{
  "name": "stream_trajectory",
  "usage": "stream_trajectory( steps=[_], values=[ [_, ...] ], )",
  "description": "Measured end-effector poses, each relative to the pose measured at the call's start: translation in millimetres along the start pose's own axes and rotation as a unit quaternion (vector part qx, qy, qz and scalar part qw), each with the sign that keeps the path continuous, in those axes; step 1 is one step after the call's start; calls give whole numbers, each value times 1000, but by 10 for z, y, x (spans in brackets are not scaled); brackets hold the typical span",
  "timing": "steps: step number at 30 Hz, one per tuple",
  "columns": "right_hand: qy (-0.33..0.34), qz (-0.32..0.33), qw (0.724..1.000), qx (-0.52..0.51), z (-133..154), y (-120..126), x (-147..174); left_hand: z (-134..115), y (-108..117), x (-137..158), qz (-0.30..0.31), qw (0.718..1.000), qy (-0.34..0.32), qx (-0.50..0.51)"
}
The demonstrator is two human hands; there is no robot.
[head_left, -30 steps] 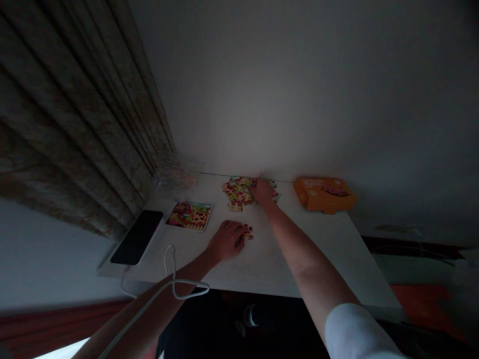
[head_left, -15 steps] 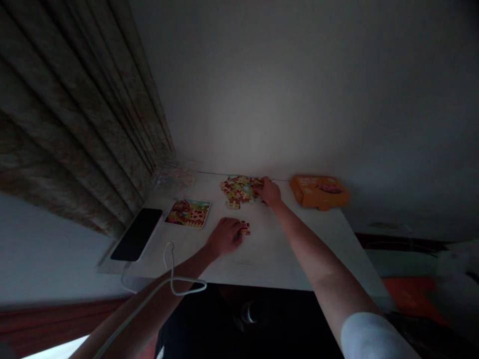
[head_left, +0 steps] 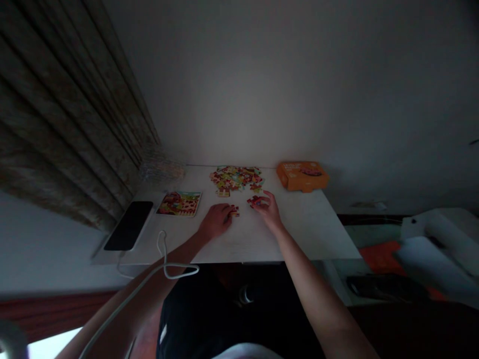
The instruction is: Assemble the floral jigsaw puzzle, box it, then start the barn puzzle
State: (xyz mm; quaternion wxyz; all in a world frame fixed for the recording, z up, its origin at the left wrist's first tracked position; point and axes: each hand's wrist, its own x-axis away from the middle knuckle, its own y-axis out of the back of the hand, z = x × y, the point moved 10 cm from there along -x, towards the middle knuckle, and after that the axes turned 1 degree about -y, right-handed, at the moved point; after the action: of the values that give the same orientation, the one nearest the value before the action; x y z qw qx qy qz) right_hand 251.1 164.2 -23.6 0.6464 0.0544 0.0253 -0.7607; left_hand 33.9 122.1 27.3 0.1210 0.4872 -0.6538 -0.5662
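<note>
Between the thumb and fingers of my right hand [head_left: 268, 208] is a red puzzle piece [head_left: 253, 201], held just above the white table [head_left: 243, 242]. My left hand [head_left: 217, 219] rests on the table with its fingers closed on a small red and cream puzzle section [head_left: 234, 211]; how many pieces make it up I cannot tell. Beyond both hands lies a heap of colourful puzzle pieces [head_left: 235, 177], with a few loose ones along its near edge. A farm picture card [head_left: 179, 203] lies flat to the left of my left hand.
An orange puzzle box [head_left: 302, 176] stands at the back right. Clear bubble wrap [head_left: 162, 167] sits at the back left by the curtain [head_left: 75, 75]. A black-screened phone [head_left: 129, 226] lies at the left edge, and a white cable [head_left: 166, 267] hangs over my left forearm.
My right hand has come back from the heap toward my left hand, bringing a red puzzle piece. My left hand stays on its section. The view has shifted slightly.
</note>
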Motion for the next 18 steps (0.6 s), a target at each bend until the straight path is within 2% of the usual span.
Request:
stream_trajectory(
  steps=[6,12,18],
  values=[
    [21,7,1000,5,79,-106,295,-17,-1,31,14,1000,4,-19],
    [27,57,998,30,141,-203,328,7,13,58,8,1000,17,-15],
    [19,55,998,8,136,-154,320,-17,2,38,13,1000,7,-13]
  ],
)
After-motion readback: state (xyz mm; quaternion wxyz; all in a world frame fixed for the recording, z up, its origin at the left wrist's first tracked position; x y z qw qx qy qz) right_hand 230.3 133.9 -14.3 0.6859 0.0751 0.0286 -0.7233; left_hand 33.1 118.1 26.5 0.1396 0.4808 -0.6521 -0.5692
